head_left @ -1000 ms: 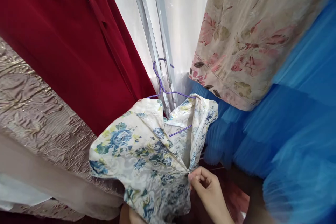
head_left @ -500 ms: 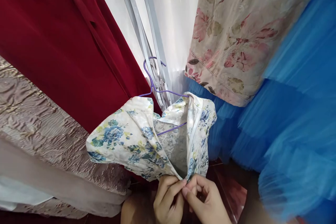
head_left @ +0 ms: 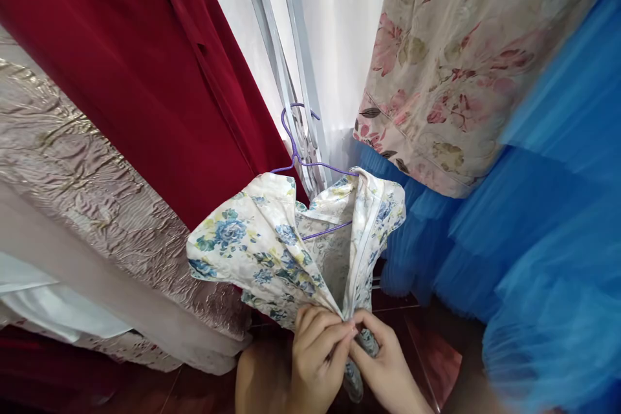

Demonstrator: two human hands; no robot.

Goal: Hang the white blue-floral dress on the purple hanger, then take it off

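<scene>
A white dress with blue and yellow flowers hangs on a purple hanger, its V-shaped front opening facing me. The garment's lower part is mostly hidden, so I cannot tell its full length. At the bottom of the opening, my left hand pinches one front edge. Beside it, my right hand pinches the other edge, the fingertips of both hands almost touching. Any fastener between the fingers is too small to make out. A bit of the patterned cloth shows below the hands.
A dark red garment and a textured pinkish-gold one hang at left. White cloth with grey ribbons is behind the hanger. At right hang a beige floral cloth and blue tulle. Dark red tiles lie below.
The garment and hanger appear slightly farther right in view, along with the surroundings. Both hands have risen a little and still pinch the front edges; more cloth shows beneath the fingers.
</scene>
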